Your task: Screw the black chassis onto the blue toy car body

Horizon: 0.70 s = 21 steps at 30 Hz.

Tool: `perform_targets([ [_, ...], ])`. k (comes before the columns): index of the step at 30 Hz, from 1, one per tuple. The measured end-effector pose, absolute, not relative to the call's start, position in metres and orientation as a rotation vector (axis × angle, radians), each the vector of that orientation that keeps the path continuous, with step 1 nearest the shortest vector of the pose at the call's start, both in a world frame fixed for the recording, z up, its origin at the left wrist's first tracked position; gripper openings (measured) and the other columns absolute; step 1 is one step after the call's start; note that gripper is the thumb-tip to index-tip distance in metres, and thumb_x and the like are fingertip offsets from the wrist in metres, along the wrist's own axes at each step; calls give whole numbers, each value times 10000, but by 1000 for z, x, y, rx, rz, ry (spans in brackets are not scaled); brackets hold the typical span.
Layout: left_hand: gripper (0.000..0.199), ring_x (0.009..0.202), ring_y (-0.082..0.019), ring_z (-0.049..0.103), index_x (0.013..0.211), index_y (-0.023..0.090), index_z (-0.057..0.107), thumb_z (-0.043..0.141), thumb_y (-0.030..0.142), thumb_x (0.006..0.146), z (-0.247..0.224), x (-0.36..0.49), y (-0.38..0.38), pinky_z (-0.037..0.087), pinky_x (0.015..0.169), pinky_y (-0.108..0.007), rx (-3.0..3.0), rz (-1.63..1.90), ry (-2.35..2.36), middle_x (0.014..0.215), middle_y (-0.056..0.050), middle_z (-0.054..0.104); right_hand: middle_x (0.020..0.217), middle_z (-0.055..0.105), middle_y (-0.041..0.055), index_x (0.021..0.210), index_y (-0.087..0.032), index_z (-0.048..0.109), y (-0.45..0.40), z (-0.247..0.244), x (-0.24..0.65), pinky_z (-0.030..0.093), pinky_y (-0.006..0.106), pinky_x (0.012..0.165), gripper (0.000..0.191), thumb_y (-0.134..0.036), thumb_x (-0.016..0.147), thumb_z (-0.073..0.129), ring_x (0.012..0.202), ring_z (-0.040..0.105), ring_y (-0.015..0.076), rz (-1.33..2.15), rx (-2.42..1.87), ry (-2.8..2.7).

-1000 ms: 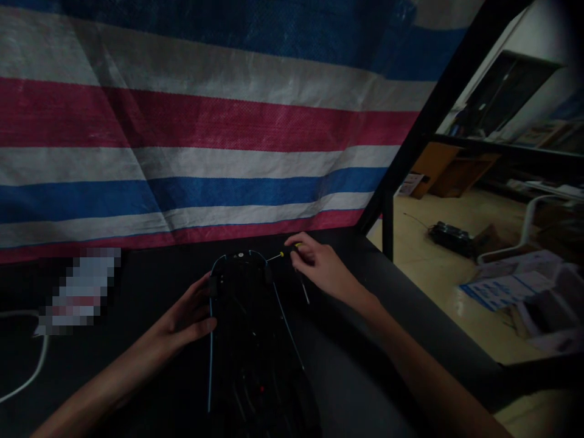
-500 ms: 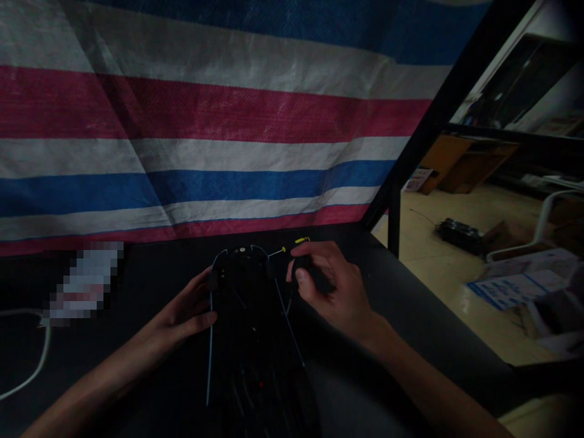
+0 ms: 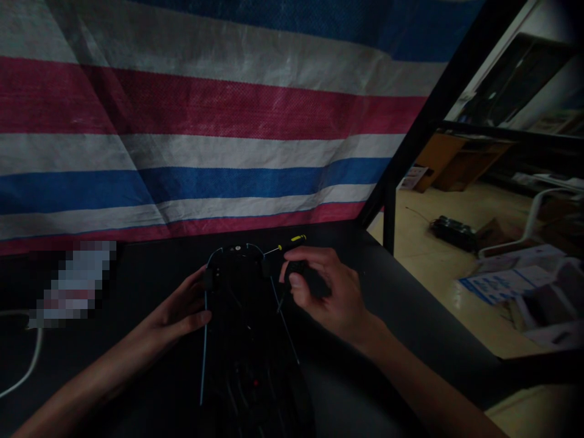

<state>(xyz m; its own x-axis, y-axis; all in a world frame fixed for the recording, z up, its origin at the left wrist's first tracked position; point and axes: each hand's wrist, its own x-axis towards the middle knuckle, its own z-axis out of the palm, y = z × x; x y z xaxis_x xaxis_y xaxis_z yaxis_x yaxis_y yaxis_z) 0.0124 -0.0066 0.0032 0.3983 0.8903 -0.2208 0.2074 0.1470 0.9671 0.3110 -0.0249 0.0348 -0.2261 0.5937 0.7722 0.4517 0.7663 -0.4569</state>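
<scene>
A black toy car point(image 3: 237, 328) with thin blue edging lies on the dark table, its underside seemingly up. My left hand point(image 3: 189, 310) grips its left side, thumb on the edge and fingers partly hidden beside the wheel. In my right hand point(image 3: 326, 286), thumb and fingers are closed round a dark screwdriver point(image 3: 297, 267). Its thin shaft points down and left to the car's right edge; I cannot tell whether the tip touches it. Just beyond that hand, a black-and-yellow screwdriver point(image 3: 294, 241) lies on the table near the car's far right corner.
A striped tarp point(image 3: 205, 152) hangs behind the table point(image 3: 392, 304). At left are a blurred-out packet point(image 3: 84, 277) and a white cable point(image 3: 34, 359). A black frame post point(image 3: 389, 213) stands at the back right corner. Boxes point(image 3: 511, 277) sit on the floor beyond.
The right hand has shifted slightly left with the screwdriver, whose shaft now slants to the car's right edge. The whole view has moved a little. The left hand keeps its grip.
</scene>
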Motion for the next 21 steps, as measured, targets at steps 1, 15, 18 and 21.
perform_targets([
  [1, 860, 1579, -331, 199, 1618, 400, 269, 713, 487, 886, 4, 12, -7, 255, 1262, -490, 1364, 663, 1085, 1725, -13, 257, 1055, 721, -9, 1267, -313, 501, -25, 35, 311, 616, 264, 734, 345, -179, 964, 596, 811, 734, 124, 150, -800, -1879],
  [15, 850, 1576, -320, 213, 1628, 373, 249, 698, 460, 910, 6, 14, -8, 278, 1257, -487, 1356, 664, 1073, 1722, -27, 264, 1030, 728, -12, 1265, -296, 534, -25, 32, 310, 622, 239, 687, 319, -184, 978, 613, 796, 736, 119, 135, -787, -1853],
  [18, 863, 1577, -315, 212, 1634, 371, 222, 694, 454, 916, 7, 14, -8, 278, 1257, -482, 1358, 651, 1060, 1727, -29, 248, 1041, 725, -1, 1250, -290, 542, -24, 32, 312, 626, 251, 698, 293, -191, 983, 612, 809, 738, 127, 150, -792, -1850],
  [21, 860, 1578, -311, 207, 1636, 370, 212, 685, 455, 923, 8, 14, -9, 279, 1256, -480, 1360, 641, 1059, 1727, -31, 248, 1008, 716, -8, 1227, -305, 546, -25, 32, 313, 619, 266, 693, 292, -214, 966, 639, 792, 732, 133, 126, -812, -1834],
])
